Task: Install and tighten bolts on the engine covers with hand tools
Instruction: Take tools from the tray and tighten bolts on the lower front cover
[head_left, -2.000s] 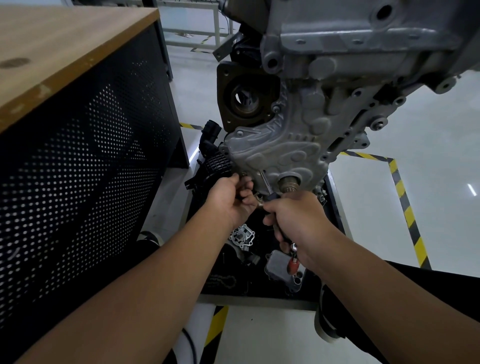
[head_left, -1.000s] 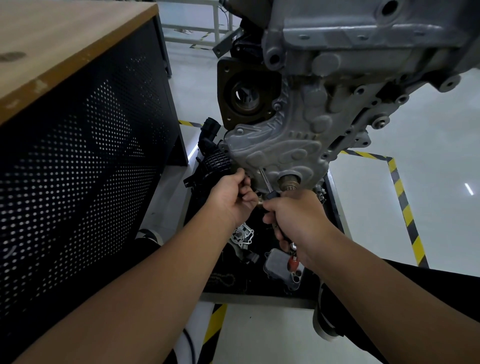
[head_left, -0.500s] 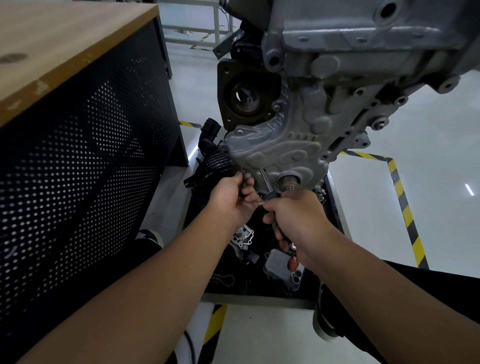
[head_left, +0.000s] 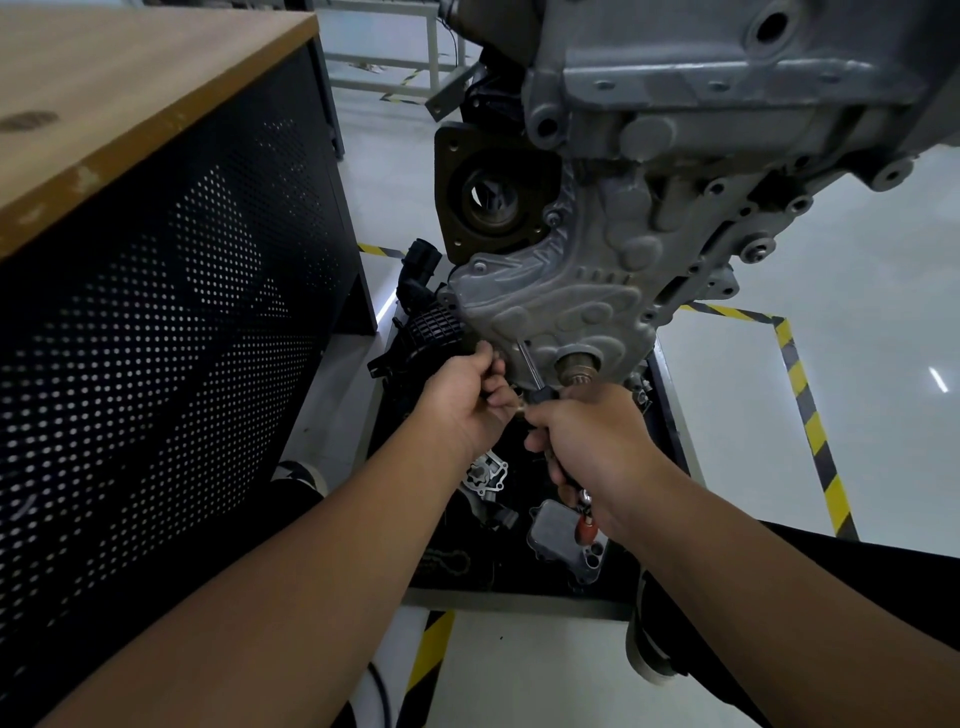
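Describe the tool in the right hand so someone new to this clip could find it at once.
Start at the grey engine cover hanging mid-frame and follow it down to its lower edge, where both hands meet. The right hand grips a dark-handled driver. Its thin metal shaft slants up to the cover left of the round toothed shaft stub, and a red tag dangles below the hand.

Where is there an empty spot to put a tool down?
The wooden benchtop at left looks bare. So does the pale floor right of the engine. The black tray beneath it is crowded with parts.
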